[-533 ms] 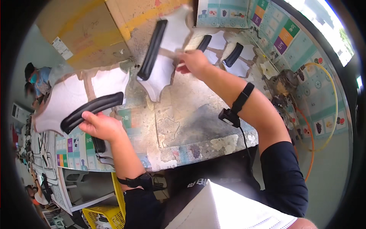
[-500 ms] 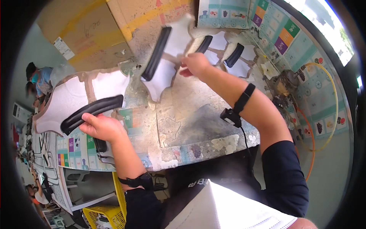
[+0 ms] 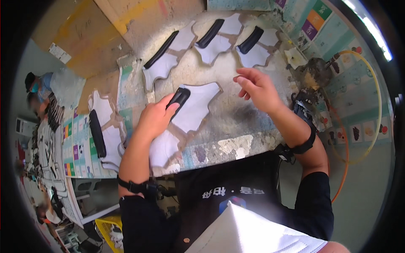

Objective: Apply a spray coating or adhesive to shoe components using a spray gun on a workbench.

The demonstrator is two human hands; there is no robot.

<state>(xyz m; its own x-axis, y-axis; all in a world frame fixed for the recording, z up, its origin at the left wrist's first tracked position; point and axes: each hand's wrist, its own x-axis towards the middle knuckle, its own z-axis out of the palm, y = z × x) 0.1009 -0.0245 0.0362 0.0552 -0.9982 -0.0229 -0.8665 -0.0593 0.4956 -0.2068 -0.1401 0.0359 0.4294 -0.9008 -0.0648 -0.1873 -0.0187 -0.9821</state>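
Observation:
My left hand (image 3: pixel 156 116) is closed on the black padded collar strip of a white, brown-edged piece that looks like a shoe upper (image 3: pixel 193 107). This piece spreads over the front of the workbench, its lower lobe by my forearm. My right hand (image 3: pixel 258 89) hovers over the bench to the right, fingers apart and holding nothing. Beyond the hands, three similar pieces lie in a slanted row: a left one (image 3: pixel 182 39), a middle one (image 3: pixel 230 26) and a right one (image 3: pixel 252 56). Each carries a black padded strip. Another such piece (image 3: pixel 112 137) rests left of my left forearm.
Cardboard (image 3: pixel 84 33) stands at the back left of the stained workbench (image 3: pixel 236 114). A dark round metal device (image 3: pixel 318 74) with a yellow hose (image 3: pixel 376 101) and an orange hose sits at right. A yellow basket (image 3: pixel 105 234) is below left. Other people are at far left.
The piece my right hand was moving now lies at the left of the row, and that hand has let go. My left hand has brought its piece rightward over the bench. The view has shifted.

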